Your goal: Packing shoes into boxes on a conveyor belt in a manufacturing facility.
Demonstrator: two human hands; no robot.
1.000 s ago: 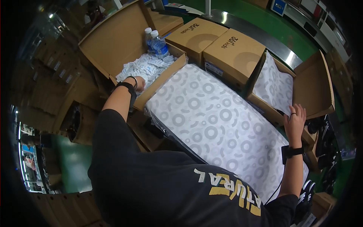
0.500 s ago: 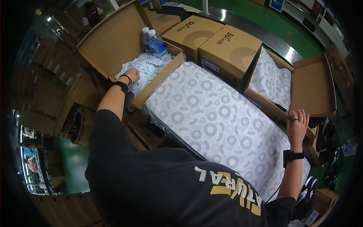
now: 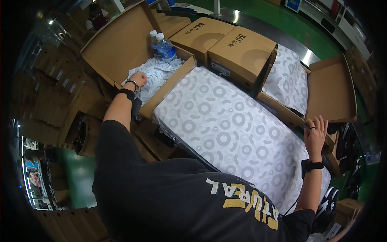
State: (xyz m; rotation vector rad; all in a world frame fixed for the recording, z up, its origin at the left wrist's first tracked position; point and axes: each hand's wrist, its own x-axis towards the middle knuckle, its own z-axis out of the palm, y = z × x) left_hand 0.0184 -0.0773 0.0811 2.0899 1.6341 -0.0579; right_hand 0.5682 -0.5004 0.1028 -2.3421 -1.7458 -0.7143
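Small packets (image 3: pixel 158 74) — white, apparently blue-printed — lie loosely heaped.

Packets (image 3: pixel 158 71) and bottles (image 3: pixel 166 50) sit in the box (image 3: pixel 171 89) left of the paper stack (image 3: pixel 219 121), closed boxes (image 3: pixel 244 52) behind.

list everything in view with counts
left open box: one, brown, upper left
packets: many, white and blue, inside it
bottles: two, clear, blue labels, same box
paper stack: one, patterned white and grey, centre
closed boxes: at least two, brown, beyond stack
right open box: one, brown, right, patterned paper inside
shoes: several, black and white, lower right
cartons: many, brown, left
shirt: one, black, bottom
wristbands: two, black, wrists
left hand: one, bare, at packets
right hand: one, bare, at right open box
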